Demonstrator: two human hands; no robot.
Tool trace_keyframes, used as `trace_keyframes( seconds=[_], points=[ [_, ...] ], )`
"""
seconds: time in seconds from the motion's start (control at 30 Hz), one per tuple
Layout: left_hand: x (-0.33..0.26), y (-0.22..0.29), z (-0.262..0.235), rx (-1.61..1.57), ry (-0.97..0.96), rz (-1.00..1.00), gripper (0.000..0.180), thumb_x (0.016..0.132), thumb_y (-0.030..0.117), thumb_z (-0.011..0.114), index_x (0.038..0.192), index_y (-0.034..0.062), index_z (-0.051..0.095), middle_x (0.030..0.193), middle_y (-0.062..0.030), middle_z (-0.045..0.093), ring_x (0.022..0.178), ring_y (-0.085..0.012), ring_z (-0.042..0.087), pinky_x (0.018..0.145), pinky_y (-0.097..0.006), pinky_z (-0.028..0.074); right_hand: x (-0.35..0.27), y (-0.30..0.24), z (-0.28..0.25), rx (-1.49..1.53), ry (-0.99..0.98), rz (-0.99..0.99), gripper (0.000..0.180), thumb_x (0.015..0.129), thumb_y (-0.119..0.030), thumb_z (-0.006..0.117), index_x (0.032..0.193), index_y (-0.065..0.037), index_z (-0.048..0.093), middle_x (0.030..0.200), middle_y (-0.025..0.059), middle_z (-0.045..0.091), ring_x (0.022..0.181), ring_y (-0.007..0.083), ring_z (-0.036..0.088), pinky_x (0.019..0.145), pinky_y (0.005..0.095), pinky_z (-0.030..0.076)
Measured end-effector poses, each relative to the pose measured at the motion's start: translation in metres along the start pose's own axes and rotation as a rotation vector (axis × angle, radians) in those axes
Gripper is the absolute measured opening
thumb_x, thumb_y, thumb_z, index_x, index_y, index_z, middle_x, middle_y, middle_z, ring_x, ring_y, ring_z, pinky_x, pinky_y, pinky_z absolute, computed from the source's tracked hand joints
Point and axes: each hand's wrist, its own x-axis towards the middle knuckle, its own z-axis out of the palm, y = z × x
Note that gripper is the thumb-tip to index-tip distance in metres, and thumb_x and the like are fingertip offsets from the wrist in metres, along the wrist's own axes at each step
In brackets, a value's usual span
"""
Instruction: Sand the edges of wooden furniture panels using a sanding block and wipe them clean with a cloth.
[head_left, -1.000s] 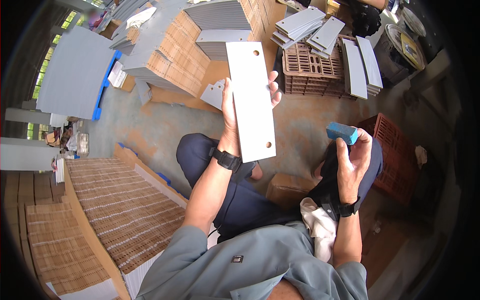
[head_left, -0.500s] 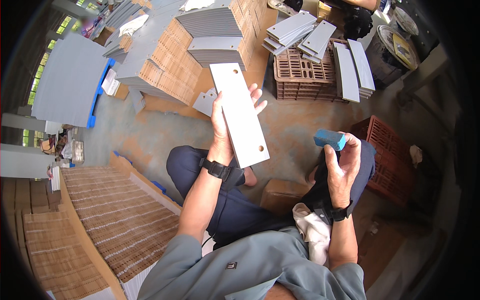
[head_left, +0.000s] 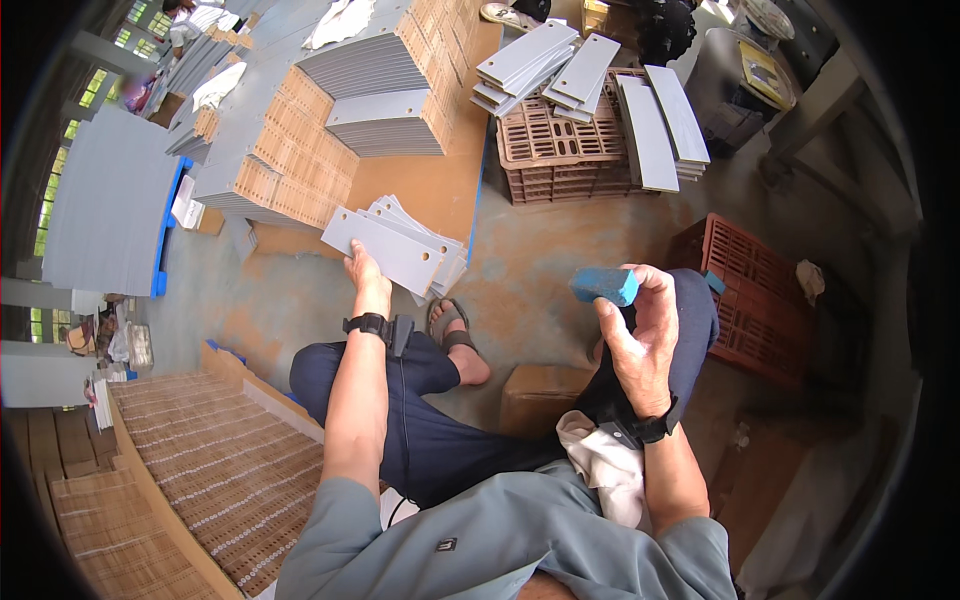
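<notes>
My left hand (head_left: 368, 278) reaches forward, its thumb on top of a grey-white rectangular panel (head_left: 395, 255) with a round hole near each end; the fingers beneath are hidden. This panel rests over a fanned pile of similar panels (head_left: 456, 270) at the front edge of a brown board. My right hand (head_left: 645, 345) is raised above my right knee, pinching a blue block (head_left: 603, 287) with a rough surface between thumb and fingers. The block is apart from any panel. A crumpled white cloth (head_left: 603, 470) lies on my lap near the right wrist.
Tall stacks of panels (head_left: 380, 108) stand ahead. A brown plastic crate (head_left: 545, 150) carries more panels (head_left: 650, 140). At right is a red crate (head_left: 750, 300) with a small blue piece (head_left: 714, 282). Stacked strips (head_left: 215, 450) fill the lower left; a cardboard box (head_left: 540, 400) sits between my legs.
My left hand has carried the panel from in front of me forward and left, down onto the fanned pile. My right hand still holds the blue block. The head view has shifted right.
</notes>
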Motion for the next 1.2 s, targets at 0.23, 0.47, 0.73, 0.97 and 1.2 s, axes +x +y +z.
trace_keyframes(
  seconds=[0.23,0.47,0.73,0.97,1.2],
  points=[
    [0.016,-0.029,0.007,0.078,0.030,0.020,0.062,0.108,0.027,0.052,0.155,-0.0043,0.024,0.151,-0.0265,0.046,0.130,-0.0357,0.058,0.105,-0.048,0.053,-0.005,-0.014,-0.018,0.085,0.049,-0.118,0.045,0.087,0.000,0.075,0.125,-0.005,0.052,0.123,0.0088,0.057,0.114,0.0161,0.055,0.101,0.0323,0.045],
    [0.045,-0.059,0.014,0.317,0.131,0.279,0.050,0.101,0.012,0.060,0.141,-0.0106,0.041,0.134,-0.0295,0.058,0.119,-0.0367,0.063,0.102,-0.044,0.052,0.018,-0.040,-0.140,-0.331,0.527,-0.265,0.034,0.101,-0.014,0.064,0.133,-0.001,0.058,0.112,0.0068,0.066,0.096,0.0132,0.062,0.088,0.0287,0.051],
    [0.028,-0.036,0.010,0.574,0.172,0.263,0.054,0.099,0.019,0.061,0.142,-0.0095,0.044,0.138,-0.0326,0.052,0.114,-0.0398,0.066,0.094,-0.050,0.059,-0.004,0.092,-0.320,-1.032,0.457,0.229,0.043,0.093,-0.033,0.073,0.122,-0.002,0.067,0.104,0.0129,0.069,0.096,0.0257,0.067,0.085,0.0386,0.052],
    [0.048,0.000,0.007,0.343,-0.132,0.443,0.055,0.103,0.022,0.056,0.149,-0.0030,0.039,0.143,-0.0258,0.049,0.133,-0.0332,0.052,0.103,-0.047,0.051,-0.018,0.147,-0.320,-1.233,0.361,0.450,0.045,0.089,-0.040,0.071,0.119,-0.006,0.068,0.113,0.0169,0.069,0.105,0.0368,0.067,0.089,0.0504,0.052],
    [-0.141,0.020,0.080,0.337,-0.513,0.592,0.047,0.106,0.018,0.053,0.149,0.0007,0.043,0.145,-0.0202,0.049,0.135,-0.0264,0.047,0.116,-0.040,0.035,-0.029,0.165,-0.334,-1.291,0.320,0.560,0.048,0.088,-0.043,0.072,0.121,-0.008,0.068,0.118,0.0172,0.068,0.114,0.0368,0.063,0.092,0.0531,0.050]
  ],
)
